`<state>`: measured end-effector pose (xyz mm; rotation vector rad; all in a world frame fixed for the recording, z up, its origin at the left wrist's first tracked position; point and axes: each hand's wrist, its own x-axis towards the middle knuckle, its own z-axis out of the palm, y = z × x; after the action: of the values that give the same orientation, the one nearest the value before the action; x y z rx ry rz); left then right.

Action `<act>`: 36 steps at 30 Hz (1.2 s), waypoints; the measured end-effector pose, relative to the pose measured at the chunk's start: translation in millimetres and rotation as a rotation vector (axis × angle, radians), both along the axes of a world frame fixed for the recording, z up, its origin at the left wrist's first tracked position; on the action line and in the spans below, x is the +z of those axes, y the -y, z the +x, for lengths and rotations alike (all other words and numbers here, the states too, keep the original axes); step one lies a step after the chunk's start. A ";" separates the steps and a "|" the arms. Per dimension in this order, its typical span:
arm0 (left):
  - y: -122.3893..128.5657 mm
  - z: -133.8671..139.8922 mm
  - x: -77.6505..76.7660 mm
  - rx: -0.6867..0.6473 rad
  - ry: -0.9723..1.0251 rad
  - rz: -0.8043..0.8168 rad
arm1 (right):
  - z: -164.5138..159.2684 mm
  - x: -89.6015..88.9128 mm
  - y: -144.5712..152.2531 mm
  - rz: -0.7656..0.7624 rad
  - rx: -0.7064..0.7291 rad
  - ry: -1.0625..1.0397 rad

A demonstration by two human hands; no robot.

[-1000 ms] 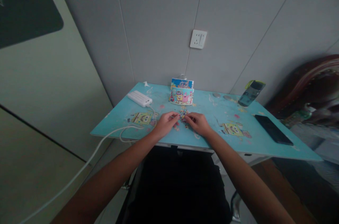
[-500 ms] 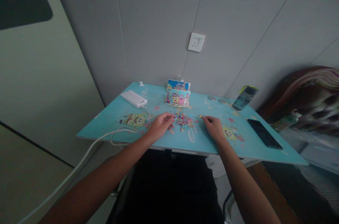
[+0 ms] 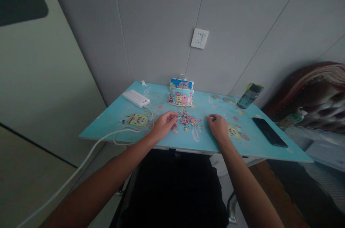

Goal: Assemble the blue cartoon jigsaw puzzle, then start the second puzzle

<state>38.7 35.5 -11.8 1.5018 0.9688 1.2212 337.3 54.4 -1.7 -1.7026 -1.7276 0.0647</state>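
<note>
A loose pile of tiny multicoloured pieces (image 3: pixel 188 120), perhaps jigsaw pieces, lies in the middle of the light-blue table (image 3: pixel 167 144). At the pile's left edge is my left hand (image 3: pixel 165 124), its thumb and fingertips pinched together. A few pale pieces (image 3: pixel 175 131) sit just under its fingers. My right hand (image 3: pixel 217 126) rests on the table a short way right of the pile, fingers curled in and closed. Whatever either hand holds is too small or hidden to name. Behind the pile, a folded picture card (image 3: pixel 181 98) with cartoon figures stands upright.
To the left lies a white power bank (image 3: pixel 136 98) with a white cable (image 3: pixel 107 134) running off the table's front edge. On the right are a black phone (image 3: pixel 269 132) and a bottle (image 3: pixel 249 96). A wall with a socket (image 3: pixel 199 38) stands behind the table.
My right fingers have curled in, and the small yellowish bit at their tips hardly shows now. My left hand stays pinched by the pile. The view has tilted slightly down.
</note>
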 end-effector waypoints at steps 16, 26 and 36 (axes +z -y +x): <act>2.2 1.6 2.1 0.011 0.026 0.001 | -51.1 3.2 10.9 0.037 0.884 0.113; 1.0 2.2 -4.5 0.025 -0.172 0.131 | -50.4 0.8 9.3 0.035 0.836 0.153; 20.1 -31.2 2.6 0.247 -0.567 0.335 | -51.8 10.5 11.1 -0.031 0.882 0.113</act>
<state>7.4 15.4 -9.2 2.1102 1.4030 1.1906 285.5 43.3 8.8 -0.8549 -2.4423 0.3954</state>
